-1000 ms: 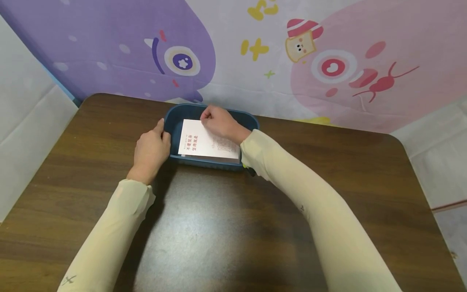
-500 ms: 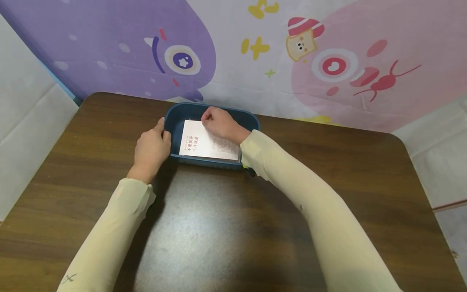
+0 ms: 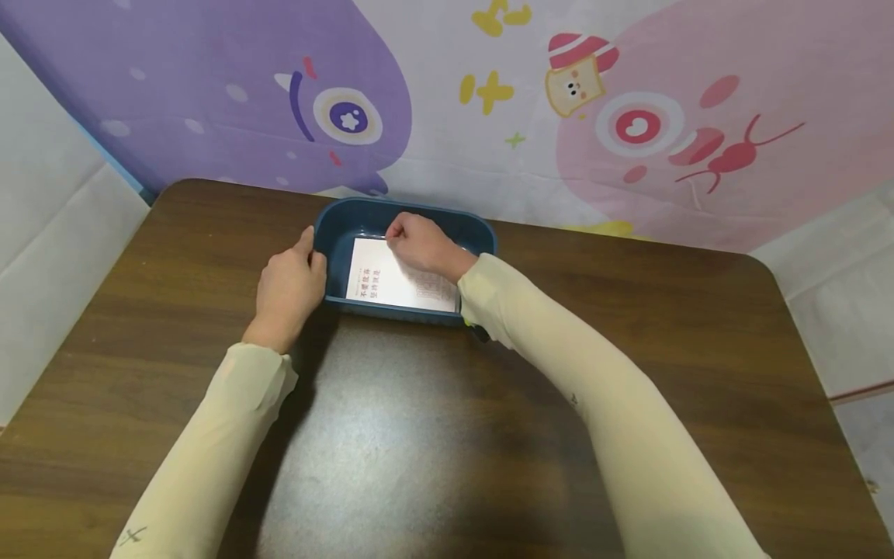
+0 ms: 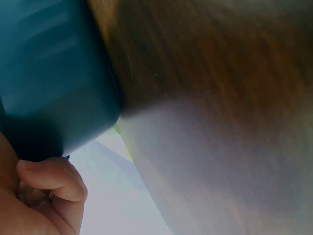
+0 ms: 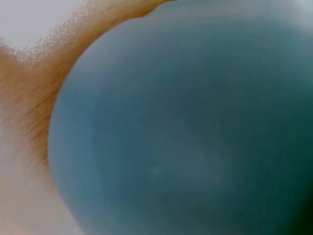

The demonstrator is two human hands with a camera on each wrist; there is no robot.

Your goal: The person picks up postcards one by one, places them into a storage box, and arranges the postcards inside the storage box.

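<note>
A deep blue plastic bin [image 3: 339,252] with rounded corners stands at the table's back edge. Inside it lies a white card [image 3: 373,268] with red printed characters, close to the front wall. My right hand [image 3: 422,247] reaches over the bin and pinches the card's far edge between thumb and fingertips. At the bin's left end, my left hand [image 3: 288,291] holds the rim, with its index finger along the outside. The left wrist view has the bin's outer wall [image 4: 54,73] above curled fingers [image 4: 54,181]. Only the blurred bin wall [image 5: 171,122] fills most of the right wrist view.
The brown wooden table [image 3: 391,435] extends toward me and to both sides. Behind the bin hangs a cloth backdrop [image 3: 461,147] with purple and pink cartoon figures. A dark wrist device [image 3: 480,333] shows below my right cuff.
My right hand and the card have sunk slightly toward the bin's floor and front wall. My left hand has stayed in place on the rim.
</note>
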